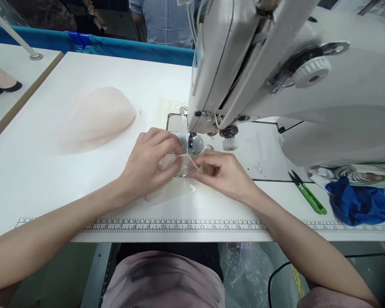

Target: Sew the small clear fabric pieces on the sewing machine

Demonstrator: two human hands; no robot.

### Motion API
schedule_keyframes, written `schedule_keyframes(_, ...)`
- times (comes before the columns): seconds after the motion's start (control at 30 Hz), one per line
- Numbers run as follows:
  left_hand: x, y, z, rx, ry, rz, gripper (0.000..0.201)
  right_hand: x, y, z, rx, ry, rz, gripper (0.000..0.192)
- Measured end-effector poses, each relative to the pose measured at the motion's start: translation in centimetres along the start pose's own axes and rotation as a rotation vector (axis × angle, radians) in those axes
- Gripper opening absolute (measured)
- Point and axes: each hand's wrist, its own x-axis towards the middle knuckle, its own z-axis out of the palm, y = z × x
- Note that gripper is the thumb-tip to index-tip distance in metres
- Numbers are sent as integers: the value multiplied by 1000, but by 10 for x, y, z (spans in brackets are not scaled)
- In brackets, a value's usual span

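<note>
My left hand [155, 160] pinches one side of a thin, sheer pale fabric piece [188, 162] just in front of the sewing machine's needle and presser foot [191, 140]. On the other side, my right hand [223, 171] grips the same fabric between thumb and fingers. Part of the fabric hangs toward me below my left hand, over the white table. The metal needle plate [197, 144] shows behind my fingertips. My fingers hide much of the fabric's edge.
The sewing machine head [224, 64] looms over the work from the right. A sheer pale fabric piece [105, 115] lies at left. Green thread snips [308, 192] and a blue cloth [362, 201] lie at right. A printed ruler [176, 226] runs along the front edge.
</note>
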Motion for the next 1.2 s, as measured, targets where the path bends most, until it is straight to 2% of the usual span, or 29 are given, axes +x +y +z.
schedule_keyframes(0.07,3,2,-3,-210,-46,-109,4,0,-2,-1,206,-84,88,9)
schedule_keyframes(0.13,5,2,-3,-435,-140,-241,12,0,-3,-1,387,-137,135,9)
schedule_keyframes(0.23,6,0,2,-589,-226,-287,26,0,-6,2,493,-112,76,6)
schedule_keyframes(0.37,5,1,10,-596,-213,-280,29,1,-8,11,328,0,15,27)
schedule_keyframes(0.47,5,2,13,-547,-157,-264,31,1,-6,13,283,58,-13,22)
schedule_keyframes(0.57,5,1,11,-410,-95,-231,34,0,-2,11,314,96,-22,20)
schedule_keyframes(0.67,6,2,7,-424,-128,-267,30,1,1,9,323,128,6,14)
schedule_keyframes(0.77,6,6,3,-575,-201,-363,18,2,1,10,426,122,24,8)
schedule_keyframes(0.87,6,8,2,-618,-255,-361,6,0,-3,9,539,101,41,10)
schedule_keyframes(1.03,7,5,3,-592,-304,-339,28,-2,-9,6,619,-6,104,18)
schedule_keyframes(1.2,5,7,4,-532,-274,-291,33,0,-8,11,657,2,83,12)
